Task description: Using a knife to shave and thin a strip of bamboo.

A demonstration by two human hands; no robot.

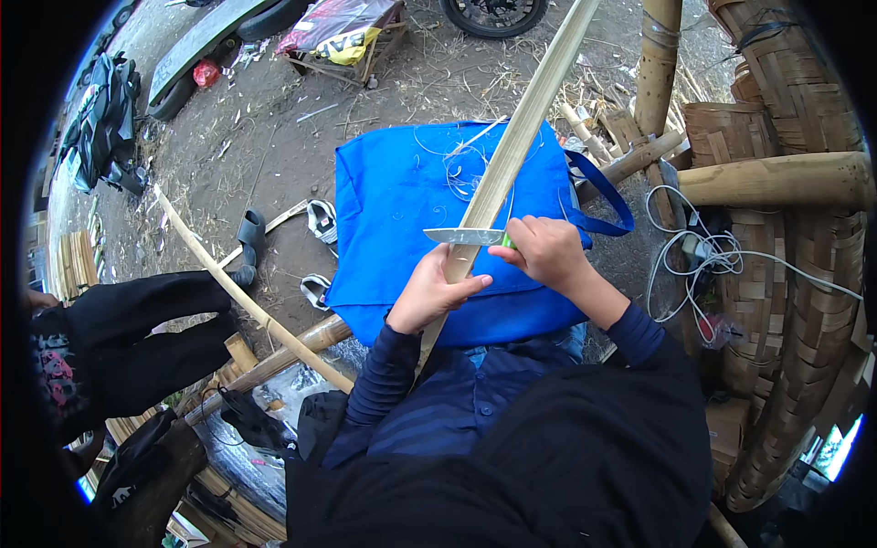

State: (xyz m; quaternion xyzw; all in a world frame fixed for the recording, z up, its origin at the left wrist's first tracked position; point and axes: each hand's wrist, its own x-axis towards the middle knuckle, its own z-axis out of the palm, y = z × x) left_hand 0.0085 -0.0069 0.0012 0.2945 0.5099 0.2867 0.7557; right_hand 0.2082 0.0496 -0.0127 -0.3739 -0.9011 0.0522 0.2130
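Soft daylight, sharp centre, fisheye-bent dark rim

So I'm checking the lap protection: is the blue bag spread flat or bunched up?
Spread flat. The blue bag lies open across the lap under the bamboo strip, its handle trailing to the right.

We lose bamboo strip (521, 137) top past upper frame edge; lower end hidden under left hand (429, 294) and lap. Knife (464, 237) handle buried in right hand (545, 251), only green sliver showing. Wheel (493, 14) at top centre cut by edge. Items at far left rim too dark, can't tell.
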